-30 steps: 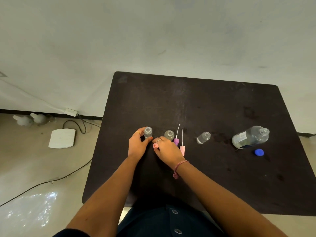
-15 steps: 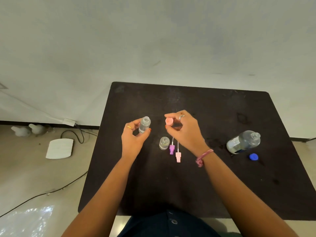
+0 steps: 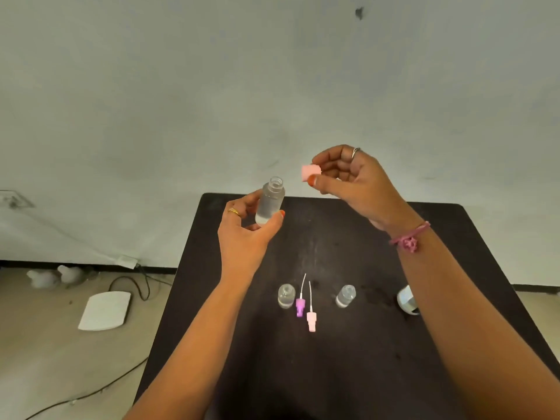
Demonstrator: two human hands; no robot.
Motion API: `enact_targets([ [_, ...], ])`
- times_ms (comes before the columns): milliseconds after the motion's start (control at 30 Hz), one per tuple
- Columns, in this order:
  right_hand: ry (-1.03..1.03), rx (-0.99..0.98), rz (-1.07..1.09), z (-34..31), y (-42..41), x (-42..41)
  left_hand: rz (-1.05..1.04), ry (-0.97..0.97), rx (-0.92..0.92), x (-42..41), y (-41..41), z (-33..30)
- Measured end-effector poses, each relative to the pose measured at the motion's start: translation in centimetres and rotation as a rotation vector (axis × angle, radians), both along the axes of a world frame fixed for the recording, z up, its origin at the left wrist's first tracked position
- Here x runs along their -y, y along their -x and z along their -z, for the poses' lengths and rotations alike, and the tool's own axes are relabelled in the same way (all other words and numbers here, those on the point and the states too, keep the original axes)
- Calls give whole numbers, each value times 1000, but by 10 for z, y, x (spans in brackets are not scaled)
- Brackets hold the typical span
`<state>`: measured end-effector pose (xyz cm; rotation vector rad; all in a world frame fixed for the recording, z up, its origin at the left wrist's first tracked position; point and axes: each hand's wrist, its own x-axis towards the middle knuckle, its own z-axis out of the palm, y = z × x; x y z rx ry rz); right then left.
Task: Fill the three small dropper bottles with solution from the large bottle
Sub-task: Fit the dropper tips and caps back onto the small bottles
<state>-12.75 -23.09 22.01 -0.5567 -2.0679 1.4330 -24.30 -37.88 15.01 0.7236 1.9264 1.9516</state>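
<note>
A small bottle (image 3: 269, 204), lifted off the table (image 3: 378, 359) a moment ago, is being held open-topped by the curled left hand (image 3: 245, 234), while a pink cap (image 3: 310, 172) is being pinched by the right hand (image 3: 351, 177) just beside it, so closing is probably coming next.
</note>
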Motion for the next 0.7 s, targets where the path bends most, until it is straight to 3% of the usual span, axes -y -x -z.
enact_targets([
  [200,-70,-26,-110,-49,8,-7,-5,-39,-49,-15,-5,-32],
  [700,-432,56,-137,-106,8,-12,5,-123,-79,-32,-12,-74],
])
